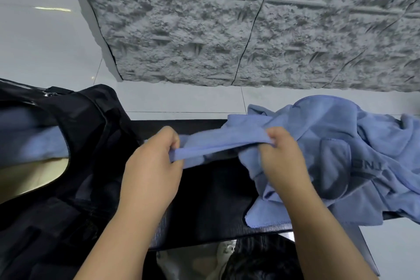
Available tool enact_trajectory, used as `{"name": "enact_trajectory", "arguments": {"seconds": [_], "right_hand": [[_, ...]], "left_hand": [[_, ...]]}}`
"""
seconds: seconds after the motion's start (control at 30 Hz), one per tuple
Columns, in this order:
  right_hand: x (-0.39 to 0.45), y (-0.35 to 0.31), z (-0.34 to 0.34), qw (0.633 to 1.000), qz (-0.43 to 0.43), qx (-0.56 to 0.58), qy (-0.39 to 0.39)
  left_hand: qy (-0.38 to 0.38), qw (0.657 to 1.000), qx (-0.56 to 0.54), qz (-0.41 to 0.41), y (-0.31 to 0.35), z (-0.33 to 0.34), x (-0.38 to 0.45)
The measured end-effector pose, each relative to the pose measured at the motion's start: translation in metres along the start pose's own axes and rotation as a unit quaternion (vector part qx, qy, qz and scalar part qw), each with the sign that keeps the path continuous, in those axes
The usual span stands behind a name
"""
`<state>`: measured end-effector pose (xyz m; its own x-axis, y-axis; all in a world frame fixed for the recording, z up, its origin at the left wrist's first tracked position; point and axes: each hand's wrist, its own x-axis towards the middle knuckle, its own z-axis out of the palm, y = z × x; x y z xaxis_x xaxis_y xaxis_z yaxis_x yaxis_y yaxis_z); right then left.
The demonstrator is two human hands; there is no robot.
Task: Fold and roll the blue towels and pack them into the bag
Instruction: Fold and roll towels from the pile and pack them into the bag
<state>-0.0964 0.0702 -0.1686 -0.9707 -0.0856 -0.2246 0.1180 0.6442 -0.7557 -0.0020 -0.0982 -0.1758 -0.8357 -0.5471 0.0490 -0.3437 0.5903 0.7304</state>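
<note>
Both hands are up over the black worktop [204, 200], stretching one edge of a blue towel [218, 145] between them. Left hand [154, 166] pinches the hem w/ thumb and curled fingers; right hand [284, 159] has its fingers bunched round the same edge, just beside the pile.

Rest of that towel trails off to the right of the right hand into the heap of blue towels [341, 154], all crumpled together, part of it hanging over the near edge of the worktop below the right wrist.

Black bag [75, 143] sits left of the left hand, mouth open, w/ something blue already inside.

What could go wrong, as I see it:
- Towel looks tangled w/ the others. A pull to the left prob drags the whole heap along, or tips the overhanging bit off the worktop.
- The grips are on the hem only, so a hard tug could slip it out of the left pinch.
- Not much bare worktop btwn bag and heap, so folding flat there may catch the bag's edge or end up crooked, giving a loose roll.
</note>
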Motion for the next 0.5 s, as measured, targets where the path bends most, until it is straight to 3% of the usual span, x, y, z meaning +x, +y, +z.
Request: {"name": "enact_trajectory", "arguments": {"seconds": [0.13, 0.27, 0.37, 0.5], "right_hand": [[0.001, -0.002, -0.009, 0.986, 0.076, 0.137, 0.051], [0.008, -0.001, -0.007, 0.972, 0.148, 0.183, 0.024], [0.001, -0.005, 0.001, 0.980, 0.096, 0.165, -0.065], [-0.012, -0.012, 0.015, 0.964, -0.057, 0.164, -0.199]], "left_hand": [[0.059, 0.994, -0.020, -0.089, -0.009, -0.010, 0.006], [0.047, 0.992, -0.005, -0.115, -0.016, -0.011, 0.011], [0.014, 0.996, -0.064, -0.063, -0.006, -0.005, 0.007], [-0.171, 0.983, -0.057, 0.034, 0.005, 0.005, -0.001]]}}
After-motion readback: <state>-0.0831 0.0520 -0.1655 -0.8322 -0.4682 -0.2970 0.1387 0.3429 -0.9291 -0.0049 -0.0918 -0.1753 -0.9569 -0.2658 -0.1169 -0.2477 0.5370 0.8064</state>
